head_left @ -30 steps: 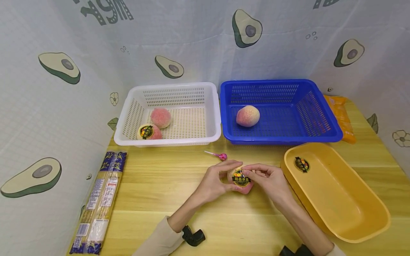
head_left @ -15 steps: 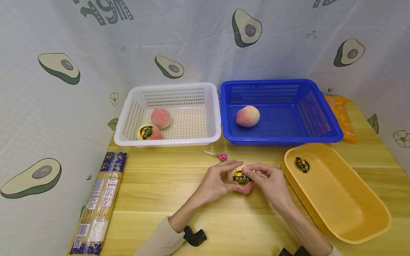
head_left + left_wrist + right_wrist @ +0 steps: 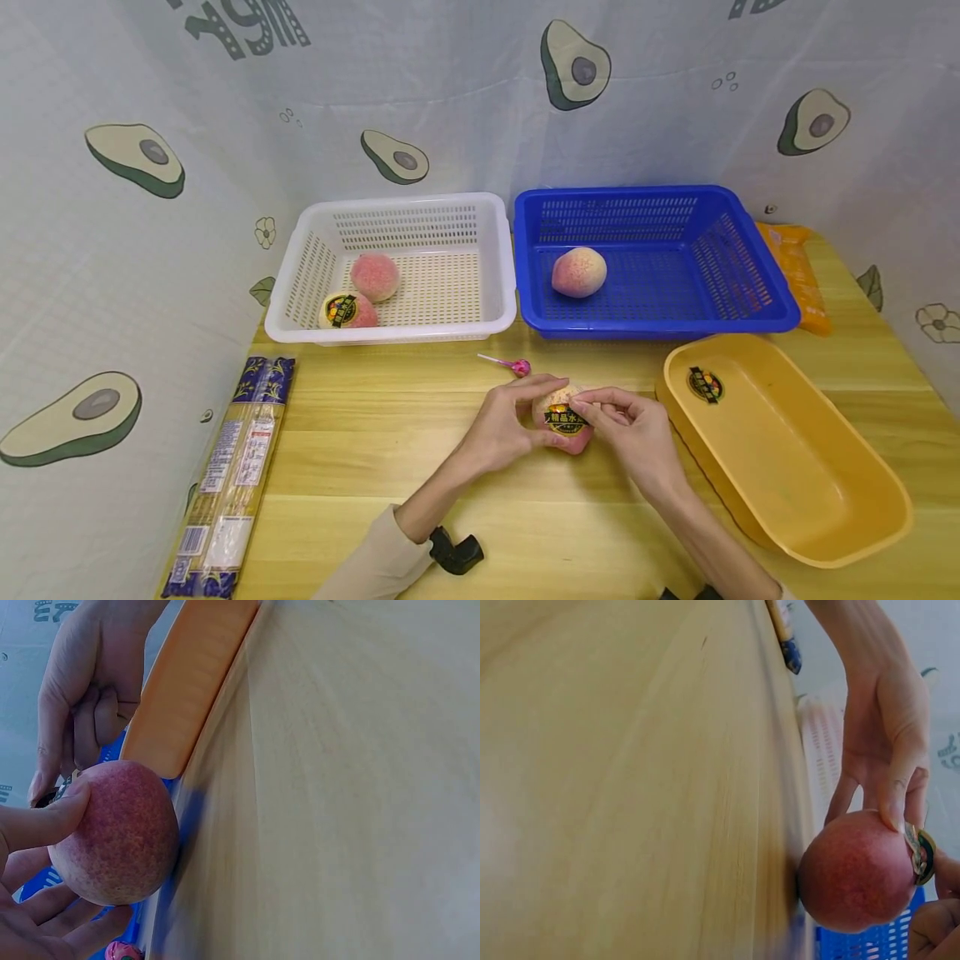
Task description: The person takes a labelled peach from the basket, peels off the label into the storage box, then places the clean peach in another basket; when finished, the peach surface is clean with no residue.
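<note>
In the head view my left hand point(image 3: 498, 429) grips a pink and pale yellow peach point(image 3: 576, 444) from the left, thumb below and fingers above. A black and gold label sticker point(image 3: 564, 420) is on the peach's upper face. My right hand point(image 3: 637, 429) pinches the sticker's right edge between thumb and index finger. The right wrist view shows the sticker point(image 3: 925, 856) standing partly off the peach point(image 3: 855, 871). From the left wrist camera, the peach point(image 3: 120, 832) hides most of the sticker.
A white basket point(image 3: 397, 335) holds two peaches, one with a sticker. A blue basket point(image 3: 660, 327) holds one peach. An orange-yellow bin point(image 3: 795, 450) with a sticker inside stands right. A lollipop point(image 3: 517, 367), noodle packs point(image 3: 228, 475) and an orange packet point(image 3: 804, 279) lie around.
The right fingertips have shifted slightly with the sticker's edge, and a little more of the peach shows above the sticker. The left hand keeps its hold; the head view has drifted slightly.
</note>
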### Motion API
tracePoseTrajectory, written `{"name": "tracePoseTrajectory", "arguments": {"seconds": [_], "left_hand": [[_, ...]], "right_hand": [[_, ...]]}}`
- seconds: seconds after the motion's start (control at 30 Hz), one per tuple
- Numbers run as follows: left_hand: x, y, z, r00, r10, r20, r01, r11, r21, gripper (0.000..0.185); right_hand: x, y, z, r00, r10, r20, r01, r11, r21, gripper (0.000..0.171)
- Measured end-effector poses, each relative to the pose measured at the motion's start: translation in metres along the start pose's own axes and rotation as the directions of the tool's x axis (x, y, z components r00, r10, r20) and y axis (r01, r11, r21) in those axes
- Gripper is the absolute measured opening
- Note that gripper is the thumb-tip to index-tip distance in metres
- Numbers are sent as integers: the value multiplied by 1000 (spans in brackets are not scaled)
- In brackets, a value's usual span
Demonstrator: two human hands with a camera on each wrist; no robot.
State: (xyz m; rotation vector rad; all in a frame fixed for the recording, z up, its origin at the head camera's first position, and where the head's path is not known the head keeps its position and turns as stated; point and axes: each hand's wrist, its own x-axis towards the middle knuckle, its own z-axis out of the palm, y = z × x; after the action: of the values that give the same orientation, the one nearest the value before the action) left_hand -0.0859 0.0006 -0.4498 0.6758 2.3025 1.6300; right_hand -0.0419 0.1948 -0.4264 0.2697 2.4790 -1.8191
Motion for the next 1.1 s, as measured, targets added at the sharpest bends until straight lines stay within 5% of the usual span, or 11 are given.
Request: {"name": "tracePoseTrajectory", "arguments": {"seconds": [0.4, 1.1], "left_hand": [[0, -1, 0, 1000, 28, 6, -28, 1000, -9, 66], [1, 5, -1, 1000, -8, 10, 8, 1000, 1, 67]], "right_hand": [[-11, -2, 1, 999, 4, -53, -7, 998, -60, 21], [-19, 3, 1, 983, -165, -80, 152, 977, -149, 9]]}}
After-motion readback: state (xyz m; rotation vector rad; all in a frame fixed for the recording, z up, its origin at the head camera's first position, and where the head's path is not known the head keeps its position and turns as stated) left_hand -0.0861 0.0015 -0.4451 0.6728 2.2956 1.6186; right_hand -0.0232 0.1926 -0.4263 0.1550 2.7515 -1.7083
